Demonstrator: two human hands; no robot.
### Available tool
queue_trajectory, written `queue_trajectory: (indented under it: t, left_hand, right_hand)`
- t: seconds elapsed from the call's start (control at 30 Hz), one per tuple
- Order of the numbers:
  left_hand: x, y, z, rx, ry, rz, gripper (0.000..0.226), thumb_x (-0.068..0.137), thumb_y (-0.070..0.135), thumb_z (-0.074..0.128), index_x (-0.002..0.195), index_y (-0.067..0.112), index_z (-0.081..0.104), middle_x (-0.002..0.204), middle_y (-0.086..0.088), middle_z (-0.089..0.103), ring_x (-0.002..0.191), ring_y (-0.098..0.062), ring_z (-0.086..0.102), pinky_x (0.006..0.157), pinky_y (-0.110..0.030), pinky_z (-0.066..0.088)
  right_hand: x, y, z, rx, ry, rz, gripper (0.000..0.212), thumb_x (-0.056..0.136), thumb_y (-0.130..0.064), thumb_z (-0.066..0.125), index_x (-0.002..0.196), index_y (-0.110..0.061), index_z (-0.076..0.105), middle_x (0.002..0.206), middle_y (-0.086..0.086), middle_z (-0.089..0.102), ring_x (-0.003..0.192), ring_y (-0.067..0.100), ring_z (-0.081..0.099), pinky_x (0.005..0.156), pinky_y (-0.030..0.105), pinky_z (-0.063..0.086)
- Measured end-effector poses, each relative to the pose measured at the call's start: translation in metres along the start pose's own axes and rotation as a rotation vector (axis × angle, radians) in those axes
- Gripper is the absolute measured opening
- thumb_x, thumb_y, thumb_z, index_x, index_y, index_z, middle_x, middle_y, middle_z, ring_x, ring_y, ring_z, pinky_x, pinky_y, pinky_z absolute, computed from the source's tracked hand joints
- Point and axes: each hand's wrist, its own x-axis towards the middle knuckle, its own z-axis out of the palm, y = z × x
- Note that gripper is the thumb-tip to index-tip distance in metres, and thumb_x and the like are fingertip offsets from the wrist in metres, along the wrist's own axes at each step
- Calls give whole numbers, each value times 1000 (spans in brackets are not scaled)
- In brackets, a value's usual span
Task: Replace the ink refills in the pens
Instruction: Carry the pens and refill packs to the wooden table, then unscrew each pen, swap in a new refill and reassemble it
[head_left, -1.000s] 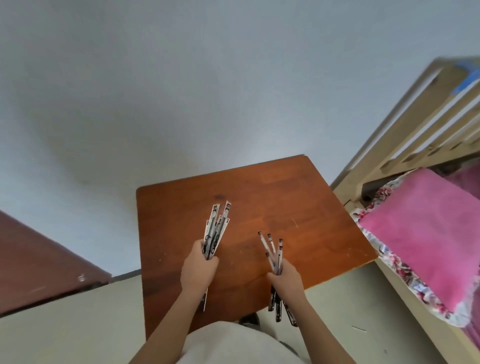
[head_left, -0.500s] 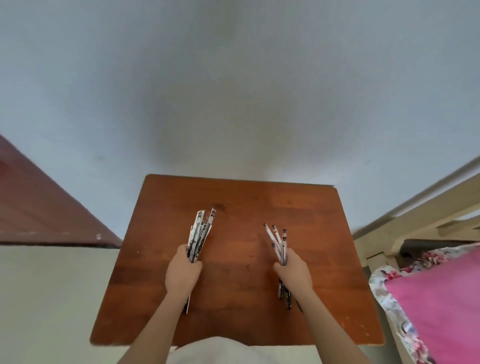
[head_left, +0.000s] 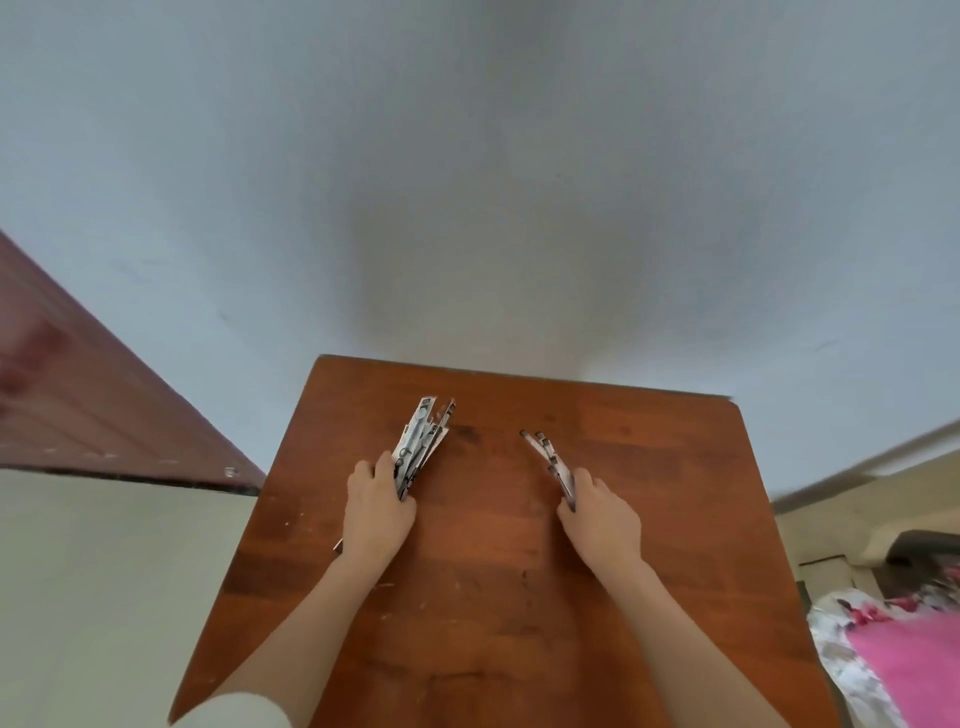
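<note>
Pens (head_left: 551, 460), a bunch of slim black-and-white plastic barrels, fan from our right hand (head_left: 602, 519), which grips them low over the brown wooden table (head_left: 675, 519). Our left hand (head_left: 376, 512) clasps flat white printed packets (head_left: 418, 447), probably refills. We should lay both bundles down well apart, so nothing mixes.

Brown wooden worktop (head_left: 493, 597), scuffed, pale flecks near front edge. Pale grey wall (head_left: 467, 182) beyond far edge. Reddish-brown panel (head_left: 78, 405) off left edge. Cream floor (head_left: 104, 597) below. Pink blanket (head_left: 914, 670) on floral fabric (head_left: 841, 639) past front-right corner.
</note>
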Motion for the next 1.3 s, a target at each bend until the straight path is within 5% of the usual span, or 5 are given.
queue_trajectory:
  t: [0.2,0.53,0.87,1.13,1.3]
  left_hand:
    - [6,-9,22,324,98,185,63,67,25,73,121,2,50,115,-22,55,103,-40,52,76,-47,49]
    - [4,-19,55,497,257,330,67,78,49,29,117,0,56,118,-24,58,103,-40,58,78,-46,50]
    - [6,-15,55,564,411,415,59,89,49,33,135,13,26,136,-11,36,113,-31,42,87,-37,37]
    - [-12,-14,58,573,543,691,41,72,34,32,74,9,65,87,-12,67,78,-30,62,62,-36,51]
    - [-27,-4,73,464,371,983,40,74,35,34,87,17,68,100,-4,68,90,-21,64,70,-32,55]
  right_hand:
    - [9,7,25,-179,259,-124,35,59,-28,83,81,-6,66,64,9,58,49,24,55,32,24,35]
    - [7,20,47,-345,301,-61,77,90,-59,12,107,-4,64,96,17,66,81,35,63,62,40,50]
    - [-3,18,43,-300,312,-96,67,89,-63,25,138,-17,28,138,8,42,125,29,39,97,41,34]
    - [-15,22,44,-180,263,-107,69,90,-60,30,143,-17,22,144,11,35,132,30,31,103,45,30]
    - [-17,61,7,166,226,-102,60,89,-51,46,137,-16,38,141,8,43,129,27,40,105,40,35]
